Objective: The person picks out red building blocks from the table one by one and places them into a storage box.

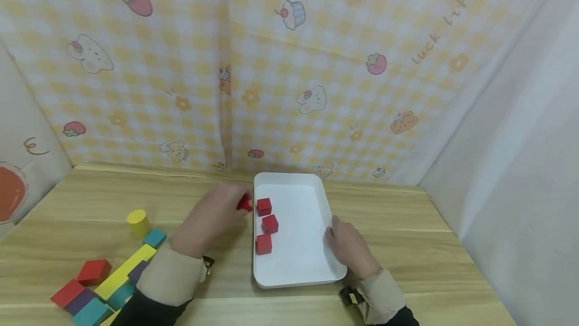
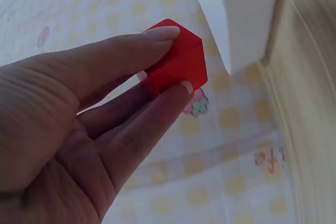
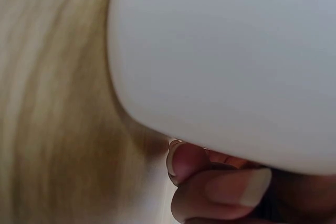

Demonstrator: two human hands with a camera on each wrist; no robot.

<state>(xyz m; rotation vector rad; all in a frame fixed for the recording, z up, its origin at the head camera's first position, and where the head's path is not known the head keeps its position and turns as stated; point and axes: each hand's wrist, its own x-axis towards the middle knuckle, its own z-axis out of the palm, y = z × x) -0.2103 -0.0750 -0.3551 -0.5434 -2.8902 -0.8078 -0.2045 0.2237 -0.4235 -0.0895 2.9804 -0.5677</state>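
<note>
A small red cube (image 2: 184, 61) is pinched between the thumb and fingertips of my left hand (image 1: 212, 219), which hovers just outside the left wall of a white rectangular tray (image 1: 304, 238). Inside the tray, three red cubes (image 1: 270, 224) line its left side. My right hand (image 1: 352, 246) grips the tray at its right wall, near the front corner; in the right wrist view, its curled fingers (image 3: 231, 192) sit right at the tray's edge, partly hidden behind it.
Left of the tray, partly behind my left forearm, lie several blocks: a yellow cylinder (image 1: 138, 223), a long yellow block (image 1: 125, 272), red blocks (image 1: 94, 272) and blue blocks (image 1: 92, 312). A checked cloth (image 1: 271, 125) hangs behind the wooden table (image 1: 398, 235).
</note>
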